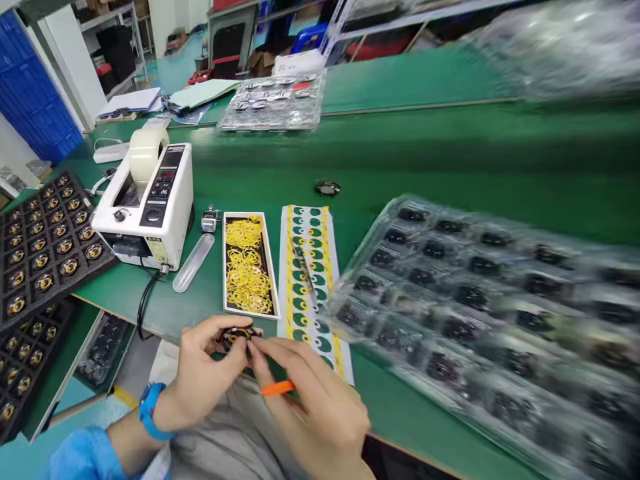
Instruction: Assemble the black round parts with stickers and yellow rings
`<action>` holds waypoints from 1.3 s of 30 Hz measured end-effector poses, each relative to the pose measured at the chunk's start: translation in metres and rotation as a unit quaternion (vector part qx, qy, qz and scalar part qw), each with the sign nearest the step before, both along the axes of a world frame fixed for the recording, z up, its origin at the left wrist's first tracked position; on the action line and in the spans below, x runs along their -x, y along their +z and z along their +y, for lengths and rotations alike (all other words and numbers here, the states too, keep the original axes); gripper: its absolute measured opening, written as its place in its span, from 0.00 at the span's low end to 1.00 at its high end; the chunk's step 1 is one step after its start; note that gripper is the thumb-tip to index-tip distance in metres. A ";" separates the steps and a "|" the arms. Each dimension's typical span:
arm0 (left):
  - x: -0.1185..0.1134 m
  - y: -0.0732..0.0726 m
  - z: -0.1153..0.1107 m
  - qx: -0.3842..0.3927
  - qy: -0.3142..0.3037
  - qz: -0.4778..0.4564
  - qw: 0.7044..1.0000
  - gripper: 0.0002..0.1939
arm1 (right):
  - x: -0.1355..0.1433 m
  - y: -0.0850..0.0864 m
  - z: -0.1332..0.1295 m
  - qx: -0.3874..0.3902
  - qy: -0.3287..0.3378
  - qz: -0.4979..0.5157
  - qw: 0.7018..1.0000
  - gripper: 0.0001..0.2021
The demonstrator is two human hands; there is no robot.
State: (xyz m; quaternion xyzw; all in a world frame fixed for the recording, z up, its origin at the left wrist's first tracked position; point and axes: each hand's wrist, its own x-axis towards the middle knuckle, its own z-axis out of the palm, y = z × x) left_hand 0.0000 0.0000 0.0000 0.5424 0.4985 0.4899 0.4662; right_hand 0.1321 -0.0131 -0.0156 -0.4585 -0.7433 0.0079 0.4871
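Note:
My left hand [207,370], with a blue wristband [151,410], grips a small round black part with a gold-coloured ring [231,335] over the near edge of the bench. Close against its right side, the fingertips of my right hand [310,393] are pinched together; what lies between them is hidden. An orange strip [278,388] shows across the fingers of that hand. Just beyond stands a white box [276,297] of thin yellow rings [247,280]. To its right lies a sheet of green and yellow stickers [316,267], with tweezers [304,267] on top.
A white tape dispenser [175,187] stands at left beside black foam trays [30,273] of round parts. A large clear plastic tray [400,300] of dark parts fills the right. A tally counter [210,219] and a clear plastic strip [194,262] lie between dispenser and box.

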 end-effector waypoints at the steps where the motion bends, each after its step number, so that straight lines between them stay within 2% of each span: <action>1: 0.001 0.000 -0.002 -0.012 0.004 0.010 1.000 0.13 | 0.001 -0.001 0.001 0.003 -0.003 0.011 1.000 0.04; 6: 0.003 -0.003 -0.009 -0.081 0.002 0.067 0.994 0.23 | 0.004 -0.001 0.006 0.029 0.003 0.057 0.998 0.03; 13: 0.006 -0.008 -0.010 -0.139 -0.031 0.120 0.983 0.23 | 0.004 -0.001 0.011 0.109 0.034 0.144 0.983 0.06; 18: 0.008 -0.013 -0.010 -0.084 -0.053 0.102 0.990 0.23 | 0.007 0.004 0.013 0.148 0.048 0.176 0.972 0.07; 23: 0.011 -0.023 -0.004 0.021 -0.011 0.035 0.999 0.22 | 0.002 0.009 0.011 0.224 0.124 0.181 0.950 0.11; 26: 0.015 -0.029 0.003 0.067 0.023 -0.044 0.996 0.21 | -0.012 0.006 0.029 0.286 0.095 0.144 0.942 0.14; 29: 0.021 -0.033 0.009 0.074 0.047 -0.127 0.988 0.18 | -0.025 0.002 0.061 0.331 0.044 0.067 0.940 0.18; 32: 0.029 -0.037 0.014 0.088 0.052 -0.176 0.979 0.16 | -0.030 0.001 0.083 0.331 0.031 0.009 0.943 0.17; 35: 0.038 -0.040 0.019 0.100 0.054 -0.209 0.971 0.17 | -0.036 0.003 0.082 0.325 0.027 -0.049 0.944 0.10; 37: 0.045 -0.040 0.022 0.105 0.052 -0.224 0.968 0.19 | -0.050 0.007 0.082 0.312 0.004 -0.079 0.947 0.12; 39: 0.051 -0.039 0.026 0.121 0.041 -0.227 0.966 0.20 | -0.076 0.014 0.091 0.291 -0.047 -0.107 0.950 0.12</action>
